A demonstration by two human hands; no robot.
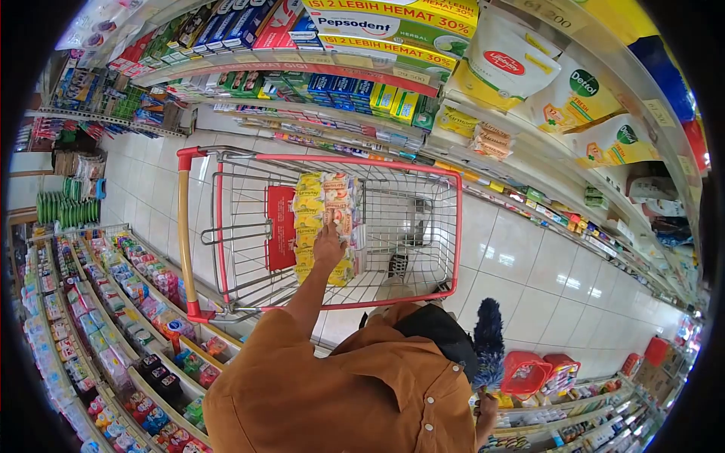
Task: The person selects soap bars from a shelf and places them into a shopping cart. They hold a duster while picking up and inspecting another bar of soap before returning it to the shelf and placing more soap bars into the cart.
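Observation:
My left hand (pixel 330 246) rests on stacked soap packs in the shopping cart, its fingers stretched out over pink-and-white packs (pixel 338 198). Yellow packs (pixel 308 215) lie in a column along the left side of the stack, by the red panel (pixel 281 228) of the cart (pixel 459 219). Down at the lower right, my right hand (pixel 487 412) is closed on the handle of a duster with a fluffy dark blue head (pixel 489 340). The duster's head points up, away from me. Part of the handle is hidden by the hand.
Shelves with toothpaste boxes (pixel 393 26) and soap pouches (pixel 504 64) run along the top and right. Slanted racks of small packages (pixel 106 321) fill the lower left. Red baskets (pixel 526 372) stand at the lower right, on the tiled floor (pixel 521 249) side of the shelves.

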